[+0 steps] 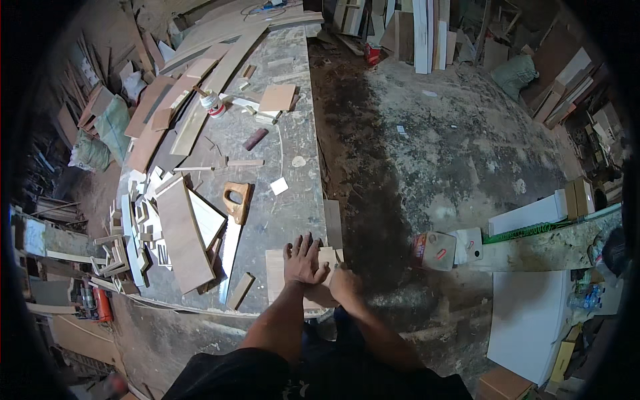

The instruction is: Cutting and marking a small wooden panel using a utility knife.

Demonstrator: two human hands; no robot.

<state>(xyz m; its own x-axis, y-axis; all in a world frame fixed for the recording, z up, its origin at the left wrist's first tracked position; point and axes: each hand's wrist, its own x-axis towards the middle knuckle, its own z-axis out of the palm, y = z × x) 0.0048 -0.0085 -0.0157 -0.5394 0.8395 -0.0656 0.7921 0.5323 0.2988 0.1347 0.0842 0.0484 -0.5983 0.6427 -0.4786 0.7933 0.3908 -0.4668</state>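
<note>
The left fingers (305,245) lay spread, gripping nothing, atop a pale board (275,277) at the counter's (267,217) edge; the right fingers (339,275) curled beside them, their hold unclear. The board seemed positioned; remaining work couldn't be judged. Leftward, a handsaw (237,215) and offcut (241,291) lay clear.

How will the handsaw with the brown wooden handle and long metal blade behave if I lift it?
The handsaw probably won't roll, since it lies flat on the dark worktable. Its long metal blade looks thin, so may flex. With the chunky looped wooden handle at one end and the blade tapering away, it likely balances nearer the handle.
</note>
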